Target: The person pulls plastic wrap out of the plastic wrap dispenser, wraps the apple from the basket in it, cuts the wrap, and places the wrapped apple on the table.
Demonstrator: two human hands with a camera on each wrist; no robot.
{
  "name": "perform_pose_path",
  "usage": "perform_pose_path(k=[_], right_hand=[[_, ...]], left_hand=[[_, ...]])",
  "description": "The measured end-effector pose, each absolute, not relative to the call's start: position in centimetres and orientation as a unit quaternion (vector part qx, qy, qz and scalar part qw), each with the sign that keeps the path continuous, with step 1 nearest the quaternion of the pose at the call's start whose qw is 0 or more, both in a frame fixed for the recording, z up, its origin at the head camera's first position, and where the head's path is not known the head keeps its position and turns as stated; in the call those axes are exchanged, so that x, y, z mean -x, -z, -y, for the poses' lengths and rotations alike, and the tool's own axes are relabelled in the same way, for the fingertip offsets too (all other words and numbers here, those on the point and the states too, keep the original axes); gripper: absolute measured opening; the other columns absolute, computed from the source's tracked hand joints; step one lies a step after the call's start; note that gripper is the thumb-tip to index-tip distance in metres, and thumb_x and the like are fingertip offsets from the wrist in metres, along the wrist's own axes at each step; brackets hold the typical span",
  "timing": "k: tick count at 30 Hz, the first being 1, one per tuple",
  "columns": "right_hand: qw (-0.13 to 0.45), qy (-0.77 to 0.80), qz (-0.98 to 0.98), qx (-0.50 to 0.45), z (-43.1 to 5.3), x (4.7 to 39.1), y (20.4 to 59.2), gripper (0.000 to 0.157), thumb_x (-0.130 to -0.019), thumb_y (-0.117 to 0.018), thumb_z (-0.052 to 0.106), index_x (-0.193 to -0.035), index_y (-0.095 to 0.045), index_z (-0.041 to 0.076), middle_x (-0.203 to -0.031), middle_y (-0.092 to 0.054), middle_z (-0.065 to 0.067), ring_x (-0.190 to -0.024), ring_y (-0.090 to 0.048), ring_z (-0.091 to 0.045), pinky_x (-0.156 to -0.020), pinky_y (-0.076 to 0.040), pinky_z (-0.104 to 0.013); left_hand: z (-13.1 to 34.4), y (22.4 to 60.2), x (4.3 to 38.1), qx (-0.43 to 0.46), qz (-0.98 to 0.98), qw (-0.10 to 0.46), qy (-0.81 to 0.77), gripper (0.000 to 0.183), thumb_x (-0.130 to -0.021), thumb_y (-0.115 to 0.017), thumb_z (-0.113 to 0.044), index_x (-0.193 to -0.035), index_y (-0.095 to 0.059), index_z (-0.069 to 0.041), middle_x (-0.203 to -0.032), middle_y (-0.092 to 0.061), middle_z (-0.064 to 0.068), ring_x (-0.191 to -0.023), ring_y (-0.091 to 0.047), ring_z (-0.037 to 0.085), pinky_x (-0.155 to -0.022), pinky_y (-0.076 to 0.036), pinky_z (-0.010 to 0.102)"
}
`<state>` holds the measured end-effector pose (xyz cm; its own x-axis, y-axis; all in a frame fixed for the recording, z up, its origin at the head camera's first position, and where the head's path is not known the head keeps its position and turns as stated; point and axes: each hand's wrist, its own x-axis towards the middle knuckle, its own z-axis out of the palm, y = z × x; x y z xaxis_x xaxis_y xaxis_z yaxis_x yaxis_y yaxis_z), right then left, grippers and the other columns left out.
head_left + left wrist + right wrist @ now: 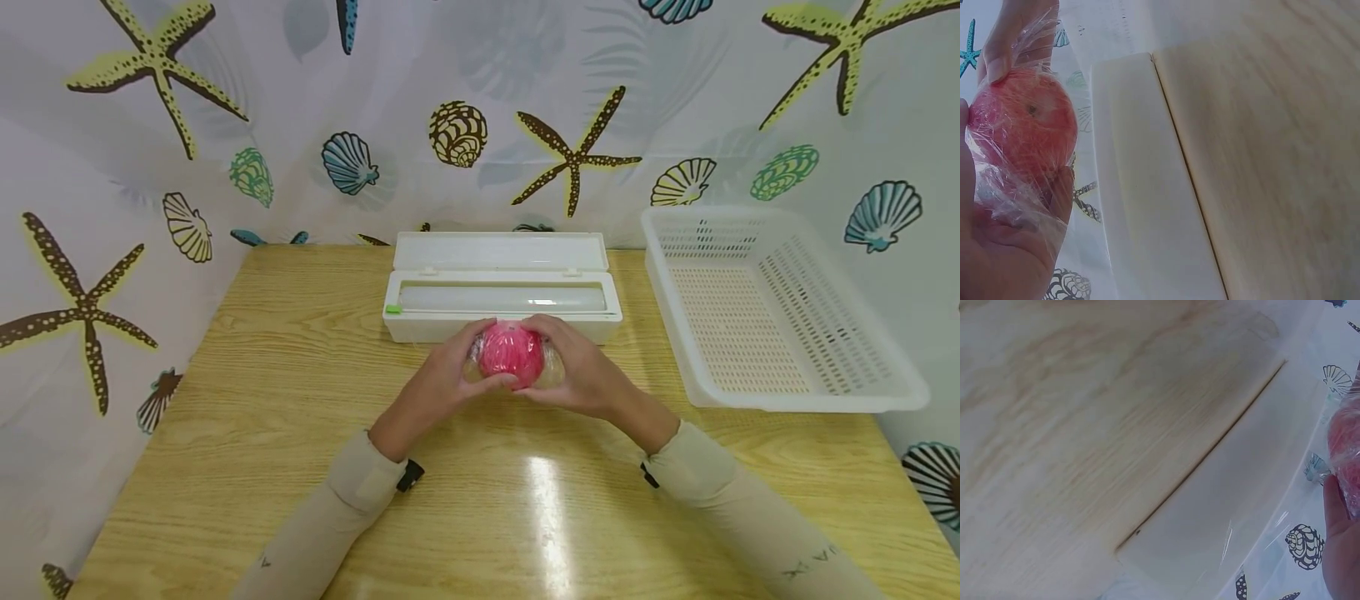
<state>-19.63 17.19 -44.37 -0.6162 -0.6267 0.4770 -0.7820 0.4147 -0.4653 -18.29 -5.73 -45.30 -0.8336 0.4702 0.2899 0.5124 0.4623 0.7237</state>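
A round red apple (512,354) wrapped in clear cling film (1007,194) is between my two hands, above the front edge of the cling film dispenser. My left hand (453,371) grips its left side, thumb toward me, and my right hand (588,375) grips the right side the same way. In the left wrist view, a dimple shows on the apple (1029,125) and loose film bunches over the palm. At the right edge of the right wrist view, only part of the apple (1346,440) and right hand (1342,556) shows.
Behind the hands stands a white cling film dispenser (420,327), its lid (498,252) raised, with a roll (502,298) inside and a green tab (393,309) at its left. A white plastic basket (813,402) is on the right of the wooden table (300,358). Patterned cloth hangs behind.
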Motion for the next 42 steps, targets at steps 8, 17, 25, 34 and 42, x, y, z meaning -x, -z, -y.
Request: perform_pose_path(k=[8,17,25,34,42], right_hand=[[0.11,-0.329,0.841,-0.416,-17.2,19.3,44.9,0.084,-0.066,-0.084,0.033,-0.133,-0.04,0.006,-0.131,-0.046,-0.003,-0.119,-0.045,-0.015,-0.094,-0.044,-0.029],[0.092,-0.321,0.851,-0.405,-17.2,19.0,45.3,0.084,-0.068,-0.083,0.034,-0.133,-0.038,0.007,-0.131,-0.045,-0.004,-0.118,-0.046,-0.016,-0.093,-0.045,-0.03],[0.083,-0.316,0.855,-0.404,-17.3,18.9,45.8,0.082,-0.069,-0.081,0.036,-0.133,-0.038,0.007,-0.132,-0.044,-0.004,-0.116,-0.048,-0.016,-0.093,-0.045,-0.03],[0.076,-0.312,0.855,-0.407,-17.3,18.8,46.1,0.081,-0.072,-0.078,0.042,-0.133,-0.038,0.007,-0.132,-0.044,-0.004,-0.115,-0.048,-0.016,-0.093,-0.045,-0.03],[0.075,-0.314,0.851,-0.414,-17.3,19.0,46.5,0.082,-0.069,-0.081,0.037,-0.132,-0.039,0.007,-0.13,-0.046,-0.005,-0.115,-0.049,-0.018,-0.093,-0.045,-0.031]], left_hand=[[5.6,45.5,17.9,0.281,0.855,0.017,0.436,0.081,-0.079,-0.063,-0.057,-0.14,-0.035,-0.01,-0.135,-0.047,-0.001,-0.118,-0.047,0.009,-0.092,-0.044,0.027],[5.5,45.9,17.8,0.285,0.853,0.008,0.437,0.075,-0.079,-0.064,-0.055,-0.139,-0.036,-0.02,-0.131,-0.049,-0.007,-0.116,-0.048,0.007,-0.089,-0.047,0.027],[5.5,46.2,17.4,0.274,0.852,-0.01,0.446,0.07,-0.079,-0.066,-0.054,-0.137,-0.035,-0.03,-0.127,-0.048,-0.015,-0.112,-0.049,0.002,-0.087,-0.047,0.025],[5.5,46.6,17.2,0.256,0.857,-0.033,0.446,0.07,-0.08,-0.064,-0.055,-0.137,-0.033,-0.029,-0.126,-0.048,-0.013,-0.111,-0.049,0.003,-0.087,-0.047,0.026],[5.5,46.7,17.1,0.257,0.859,-0.042,0.442,0.07,-0.081,-0.062,-0.055,-0.137,-0.032,-0.028,-0.126,-0.048,-0.013,-0.112,-0.048,0.002,-0.09,-0.045,0.027]])
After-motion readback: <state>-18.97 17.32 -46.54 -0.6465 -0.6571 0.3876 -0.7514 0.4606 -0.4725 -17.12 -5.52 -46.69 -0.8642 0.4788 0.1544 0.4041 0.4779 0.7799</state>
